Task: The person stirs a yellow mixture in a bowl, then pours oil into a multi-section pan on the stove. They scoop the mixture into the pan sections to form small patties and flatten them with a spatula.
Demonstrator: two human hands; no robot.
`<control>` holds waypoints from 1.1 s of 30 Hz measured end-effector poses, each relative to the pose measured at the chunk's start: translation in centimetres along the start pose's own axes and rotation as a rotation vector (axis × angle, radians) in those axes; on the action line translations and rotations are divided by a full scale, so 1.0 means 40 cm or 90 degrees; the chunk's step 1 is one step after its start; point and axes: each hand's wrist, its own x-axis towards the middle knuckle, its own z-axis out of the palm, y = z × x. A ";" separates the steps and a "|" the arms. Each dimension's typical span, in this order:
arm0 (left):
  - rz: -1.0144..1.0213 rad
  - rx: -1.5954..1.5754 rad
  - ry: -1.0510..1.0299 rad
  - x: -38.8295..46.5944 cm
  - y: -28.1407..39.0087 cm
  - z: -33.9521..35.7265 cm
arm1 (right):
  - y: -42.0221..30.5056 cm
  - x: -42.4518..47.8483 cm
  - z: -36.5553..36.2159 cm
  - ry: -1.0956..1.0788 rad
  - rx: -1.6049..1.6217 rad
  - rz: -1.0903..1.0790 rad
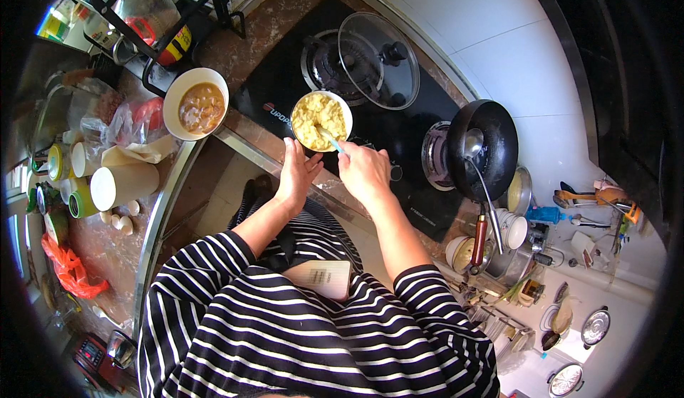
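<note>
A white bowl (350, 117) of scrambled eggs (315, 112) stands at the front edge of the black gas hob (272, 85). My right hand (366, 171) grips the pale blue handle of a spoon (334, 142), whose head is sunk in the eggs. At the bowl's near left side is my left hand (299, 176), its fingers spread and close against the wall. Whether they touch it is hard to tell. To the left, another white bowl (170, 101) contains a brown sauce with pieces in it (202, 108).
A glass lid (368, 50) lies over the far burner (320, 61). On the right burner sits a black wok (505, 152) with a metal ladle (486, 184) in it. Eggshells (125, 224), a white cup (125, 184) and a red plastic bag (75, 269) occupy the left counter.
</note>
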 end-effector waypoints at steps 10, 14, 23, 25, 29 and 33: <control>0.002 -0.013 0.007 0.003 -0.009 -0.006 | -0.016 -0.011 -0.036 -0.078 -0.067 -0.005; -0.003 -0.026 0.017 0.008 -0.013 -0.015 | 0.003 0.014 -0.068 -0.092 -0.015 0.027; -0.010 -0.054 0.030 -0.002 -0.005 0.006 | -0.007 0.016 -0.015 -0.055 -0.031 -0.017; -0.004 -0.048 0.019 0.000 -0.005 -0.007 | -0.003 0.019 -0.017 -0.036 -0.027 -0.028; 0.009 -0.057 0.009 0.009 -0.012 -0.021 | -0.005 -0.006 -0.116 -0.079 0.008 -0.022; 0.004 -0.035 -0.002 -0.002 -0.004 -0.006 | -0.030 0.003 -0.084 -0.050 0.000 -0.060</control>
